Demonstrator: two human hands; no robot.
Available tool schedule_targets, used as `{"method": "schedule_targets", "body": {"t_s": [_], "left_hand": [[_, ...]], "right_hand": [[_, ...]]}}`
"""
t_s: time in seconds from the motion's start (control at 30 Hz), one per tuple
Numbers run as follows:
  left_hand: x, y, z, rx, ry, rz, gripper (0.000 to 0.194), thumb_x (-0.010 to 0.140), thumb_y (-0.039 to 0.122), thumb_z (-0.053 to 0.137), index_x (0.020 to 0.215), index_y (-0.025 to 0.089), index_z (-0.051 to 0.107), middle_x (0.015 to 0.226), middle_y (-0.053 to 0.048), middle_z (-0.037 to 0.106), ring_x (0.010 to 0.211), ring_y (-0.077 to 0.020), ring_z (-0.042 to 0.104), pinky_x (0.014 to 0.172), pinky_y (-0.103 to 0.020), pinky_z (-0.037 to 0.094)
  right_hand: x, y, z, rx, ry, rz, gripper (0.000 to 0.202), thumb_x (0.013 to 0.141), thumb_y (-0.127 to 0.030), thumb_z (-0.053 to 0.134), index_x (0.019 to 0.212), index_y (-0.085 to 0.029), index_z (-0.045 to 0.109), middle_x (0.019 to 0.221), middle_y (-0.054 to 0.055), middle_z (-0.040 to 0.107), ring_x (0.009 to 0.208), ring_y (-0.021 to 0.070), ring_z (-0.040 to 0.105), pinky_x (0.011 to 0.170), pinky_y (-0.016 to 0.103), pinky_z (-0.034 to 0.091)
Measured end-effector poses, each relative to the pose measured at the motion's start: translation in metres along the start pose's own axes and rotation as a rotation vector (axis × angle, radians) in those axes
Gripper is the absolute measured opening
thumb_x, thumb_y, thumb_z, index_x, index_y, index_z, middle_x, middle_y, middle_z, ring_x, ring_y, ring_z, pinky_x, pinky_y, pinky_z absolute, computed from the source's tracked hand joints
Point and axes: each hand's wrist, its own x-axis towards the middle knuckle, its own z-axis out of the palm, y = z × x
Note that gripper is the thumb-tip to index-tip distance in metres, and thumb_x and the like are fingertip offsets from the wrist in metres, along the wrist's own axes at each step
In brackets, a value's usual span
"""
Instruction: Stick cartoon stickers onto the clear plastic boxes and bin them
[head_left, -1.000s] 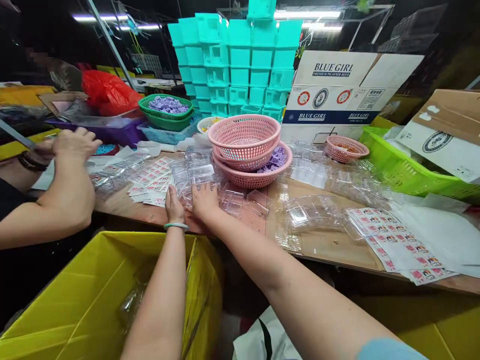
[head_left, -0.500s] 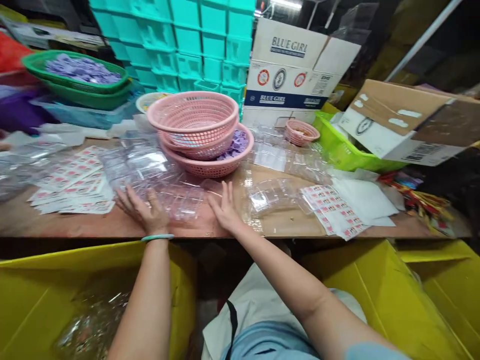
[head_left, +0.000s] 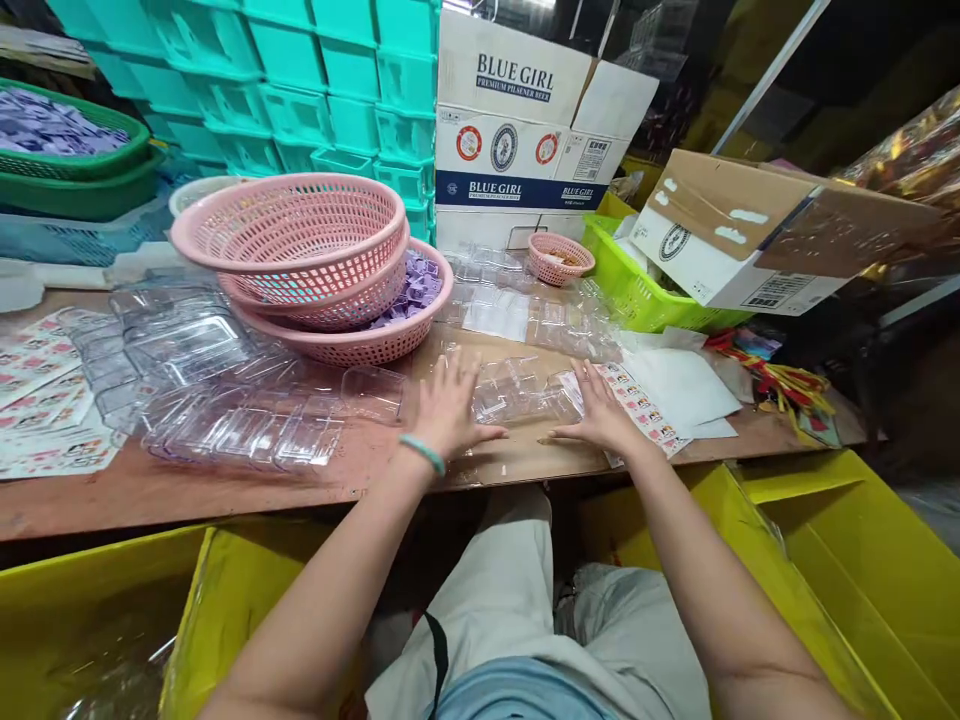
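My left hand [head_left: 448, 405], with a teal band on its wrist, is open over the cardboard on the bench, at the left end of a short row of clear plastic boxes [head_left: 510, 388]. At the row's right end my right hand [head_left: 598, 410] is open too, its fingers spread beside a printed sticker sheet [head_left: 651, 410]. Neither hand is closed round anything. A single clear plastic piece [head_left: 373, 393] lies left of my left hand. Farther left, more clear plastic boxes [head_left: 247, 425] lie in a long row and a heap.
Stacked pink baskets [head_left: 300, 225], the lowest with purple pieces, stand behind the boxes. Teal crates [head_left: 285, 80] and a Blue Girl carton [head_left: 510, 140] rise at the back. A lime basket [head_left: 637, 295] holds a tilted carton [head_left: 750, 235]. Yellow bins [head_left: 847, 560] flank my legs.
Both hands have moved right, from the long row of clear boxes to the short row on the cardboard. The view has turned right as well.
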Motion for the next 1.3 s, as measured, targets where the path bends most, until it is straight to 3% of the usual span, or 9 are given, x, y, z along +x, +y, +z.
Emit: {"method": "schedule_targets", "body": {"t_s": [0.13,0.33,0.5,0.63,0.8,0.87,1.0,1.17,1.3], "left_hand": [[0.033,0.012,0.005,0.081,-0.207,-0.033,0.106,0.057,0.062,0.075,0.145,0.022,0.032,0.144,-0.023,0.040,0.129,-0.0485,0.039,0.094,-0.069,0.036],[0.013,0.020,-0.011,0.176,-0.079,-0.060,0.093,0.062,0.053,0.075,0.141,0.026,0.035,0.134,-0.014,0.048,0.119,-0.0365,0.045,0.093,-0.055,0.041],[-0.009,0.014,-0.065,0.316,0.063,0.057,0.093,0.064,0.046,0.075,0.144,0.025,0.033,0.142,-0.013,0.042,0.123,-0.0361,0.040,0.098,-0.054,0.034],[-0.035,-0.018,-0.132,0.317,0.141,0.079,0.084,0.067,0.047,0.069,0.141,0.019,0.042,0.143,-0.012,0.041,0.131,-0.0390,0.037,0.106,-0.057,0.025],[-0.074,-0.096,-0.200,0.455,0.100,0.065,0.087,0.079,0.050,0.003,0.123,-0.015,0.039,0.136,-0.014,0.036,0.135,-0.0445,0.026,0.088,-0.069,0.023],[-0.085,-0.133,-0.213,0.475,0.073,0.080,0.091,0.077,0.062,0.017,0.129,-0.009,0.038,0.138,-0.011,0.037,0.137,-0.0402,0.028,0.094,-0.065,0.026],[-0.101,-0.192,-0.215,0.397,0.034,0.004,0.098,0.058,0.064,0.072,0.141,0.021,0.040,0.154,-0.002,0.032,0.140,-0.0258,0.030,0.118,-0.046,0.018],[-0.122,-0.227,-0.184,0.453,0.334,0.013,0.112,0.057,0.076,0.067,0.148,0.023,0.028,0.157,0.002,0.019,0.144,-0.0324,0.019,0.119,-0.053,0.011],[-0.135,-0.228,-0.152,0.515,0.620,0.020,0.111,0.061,0.078,0.063,0.150,0.027,0.018,0.157,0.006,0.014,0.144,-0.0235,0.016,0.122,-0.040,0.009]], "right_hand": [[0.023,-0.015,0.010,0.004,0.030,-0.085,0.111,0.067,-0.061,0.067,0.151,-0.036,-0.001,0.160,0.007,0.006,0.141,0.0383,0.023,0.105,0.052,0.033],[0.036,-0.028,0.016,0.125,0.194,-0.250,0.096,0.069,-0.046,0.068,0.149,-0.032,0.017,0.145,0.010,0.036,0.129,0.0374,0.038,0.103,0.051,0.035],[0.028,-0.078,0.012,0.248,0.445,-0.293,0.094,0.071,-0.055,0.067,0.146,-0.027,0.019,0.137,0.014,0.037,0.127,0.0364,0.037,0.105,0.051,0.033],[0.030,-0.153,-0.001,0.300,0.561,-0.400,0.090,0.078,-0.059,0.059,0.147,-0.024,0.012,0.138,0.015,0.034,0.129,0.0347,0.033,0.107,0.053,0.032],[0.056,-0.253,0.015,0.355,0.482,-0.631,0.080,0.091,-0.057,0.037,0.150,-0.015,0.002,0.149,0.017,0.015,0.138,0.0414,0.018,0.103,0.070,0.023],[0.062,-0.281,0.029,0.399,0.399,-0.694,0.079,0.092,-0.055,0.037,0.150,-0.014,0.003,0.151,0.016,0.011,0.140,0.0433,0.014,0.102,0.071,0.022],[0.058,-0.308,0.034,0.433,0.241,-0.729,0.087,0.082,-0.050,0.061,0.150,-0.020,0.016,0.158,0.012,0.007,0.142,0.0419,0.008,0.108,0.066,0.024],[0.056,-0.312,0.017,0.366,0.211,-0.739,0.085,0.087,-0.054,0.055,0.151,-0.014,0.016,0.160,0.011,0.006,0.145,0.0336,0.004,0.113,0.059,0.016],[0.056,-0.304,0.026,0.360,0.250,-0.784,0.091,0.081,-0.057,0.059,0.151,-0.022,0.014,0.160,0.009,0.011,0.147,0.0319,0.003,0.114,0.058,0.016]]}}
